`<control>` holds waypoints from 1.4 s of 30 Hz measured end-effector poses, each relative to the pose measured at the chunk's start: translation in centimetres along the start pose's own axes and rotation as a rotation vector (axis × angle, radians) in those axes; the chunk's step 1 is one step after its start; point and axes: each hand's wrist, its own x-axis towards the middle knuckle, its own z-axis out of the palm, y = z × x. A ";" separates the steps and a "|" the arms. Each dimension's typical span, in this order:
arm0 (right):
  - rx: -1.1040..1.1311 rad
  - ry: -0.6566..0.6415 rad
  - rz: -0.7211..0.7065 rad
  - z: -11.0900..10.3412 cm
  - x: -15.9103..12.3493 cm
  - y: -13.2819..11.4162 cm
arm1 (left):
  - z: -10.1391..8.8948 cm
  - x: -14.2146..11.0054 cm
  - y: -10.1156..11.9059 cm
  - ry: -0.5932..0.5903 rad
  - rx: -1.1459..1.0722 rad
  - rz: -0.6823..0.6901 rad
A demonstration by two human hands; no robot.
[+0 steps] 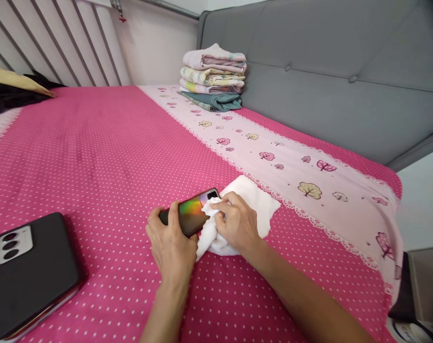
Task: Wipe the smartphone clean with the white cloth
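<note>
A smartphone with a shiny, rainbow-tinted back lies back side up on the pink dotted bed sheet. My left hand grips its left end, fingers over the far edge and thumb at the near edge. In my right hand a bunched white cloth is pinched and pressed against the phone's back, near the dark camera block. The rest of the cloth spreads out on the sheet under and behind my right hand. Part of the phone's right end is covered by the cloth and fingers.
At the left front lies a larger black phone with a three-lens camera panel. Folded cloths stand stacked by the grey padded headboard. A white radiator is at the back left, near black and yellow fabric.
</note>
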 end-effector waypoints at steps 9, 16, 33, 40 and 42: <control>-0.127 -0.022 0.136 -0.5 0.4 0.3 | -0.2 0.0 0.1 0.010 -0.002 0.017; 0.017 0.009 -0.079 -0.1 0.3 0.7 | -0.1 0.0 -0.2 -0.002 -0.002 0.013; -0.062 -0.065 -0.018 -0.8 0.5 0.0 | -0.1 -0.1 -0.1 0.051 -0.015 0.076; -0.104 -0.073 0.074 -0.9 0.7 0.4 | 0.0 -0.1 -0.2 0.052 -0.005 0.077; -0.117 -0.068 0.085 -0.8 0.7 0.3 | 0.0 -0.1 -0.1 0.050 0.009 0.074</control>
